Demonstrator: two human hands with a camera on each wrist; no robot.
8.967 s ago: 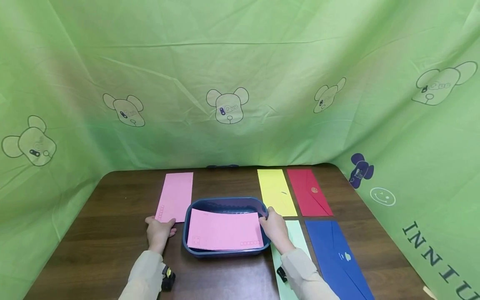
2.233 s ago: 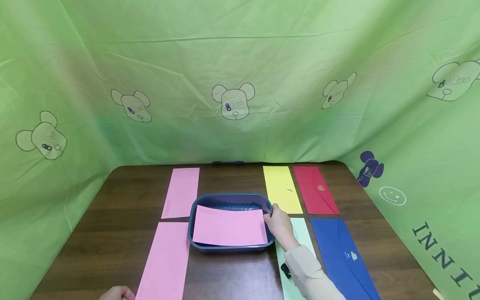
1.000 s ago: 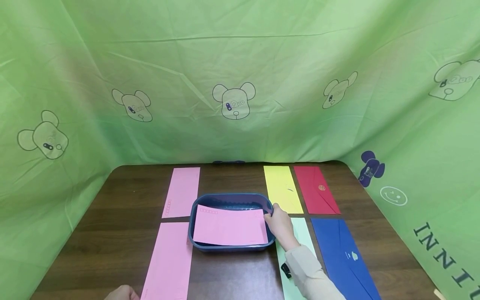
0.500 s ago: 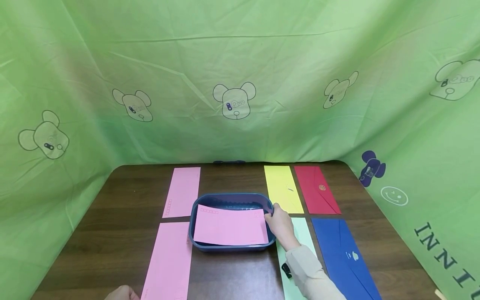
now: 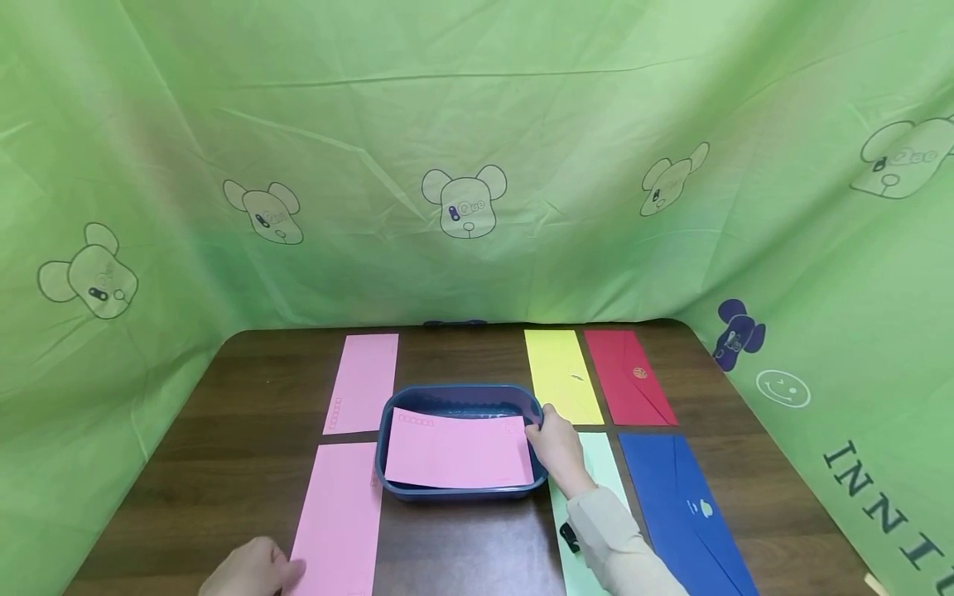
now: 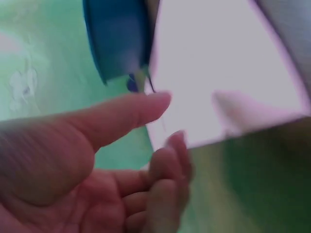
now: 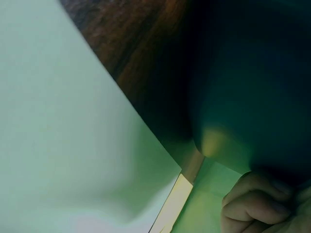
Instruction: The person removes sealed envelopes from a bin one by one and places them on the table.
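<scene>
My right hand [image 5: 561, 447] grips the right rim of a blue plastic bin [image 5: 458, 494], its fingers curled over the edge. Inside the bin, a pink envelope [image 5: 458, 451] lies on top; what is under it is hidden. Another pink envelope [image 5: 335, 517] lies flat on the table left of the bin. My left hand [image 5: 249, 569] is at that envelope's near left edge, with the thumb over it. In the left wrist view the thumb and fingers of the left hand [image 6: 97, 170] are apart, holding nothing. Whether they touch the paper is unclear.
A further pink envelope [image 5: 363, 382] lies at the back left. On the right lie a yellow envelope [image 5: 562, 377], a red one [image 5: 629, 377], a pale green one [image 5: 602, 463] and a blue one [image 5: 681, 513]. A green cloth [image 5: 462, 281] hangs around the brown table [image 5: 447, 546].
A second pink envelope now lies at the near left, and the bin's top envelope shows its row of boxes at upper left. My left hand has just risen farther into view; the right hand stays put.
</scene>
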